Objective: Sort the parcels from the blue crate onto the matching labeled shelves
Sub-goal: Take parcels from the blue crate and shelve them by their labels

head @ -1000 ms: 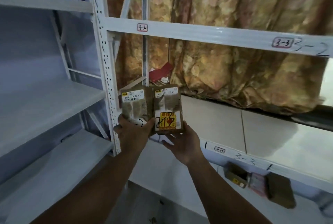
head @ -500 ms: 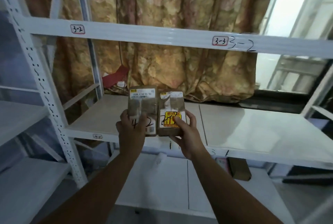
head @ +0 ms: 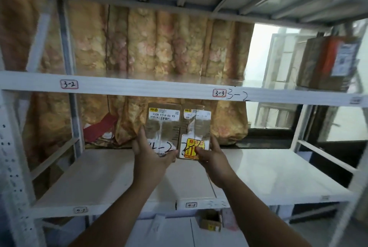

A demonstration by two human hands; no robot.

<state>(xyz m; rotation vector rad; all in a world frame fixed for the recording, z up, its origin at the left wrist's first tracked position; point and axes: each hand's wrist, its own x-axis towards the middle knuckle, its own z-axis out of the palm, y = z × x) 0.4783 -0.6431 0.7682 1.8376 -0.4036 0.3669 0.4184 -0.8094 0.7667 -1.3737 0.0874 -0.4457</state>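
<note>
Two bare arms reach up from the bottom. The left grip [head: 153, 156] is curled round the low end of the left parcel [head: 162, 125], with the thumb on the front. The right grip [head: 214, 157] pinches the low end of the right parcel [head: 196, 127], and its thumb presses on a yellow and red sticker [head: 194, 147].

Both brown parcels stand upright, side by side and touching. They are up in the air over the middle shelf [head: 89, 177], not lying on it. Each has a white label at the top. The left one has a "-2" written on it in black; the mark before it is half hidden by the thumb.

On the front edge of the middle shelf there are small tags, too blurry to read. Under it, on the low shelf, sits a little brown box [head: 211, 222].

Above the parcels runs the top shelf [head: 139, 87]. Its front edge has a tag "3-2" [head: 69, 84] near the left end and a tag "3-3" [head: 219, 93] more to the right. A big brown box [head: 328, 61] stands at its right end.

Behind the shelves hangs a gold flower curtain [head: 159, 37]. Something red [head: 99, 129] lies at the back left of the middle shelf. A bright window [head: 262, 53] is to the right of the curtain.
</note>
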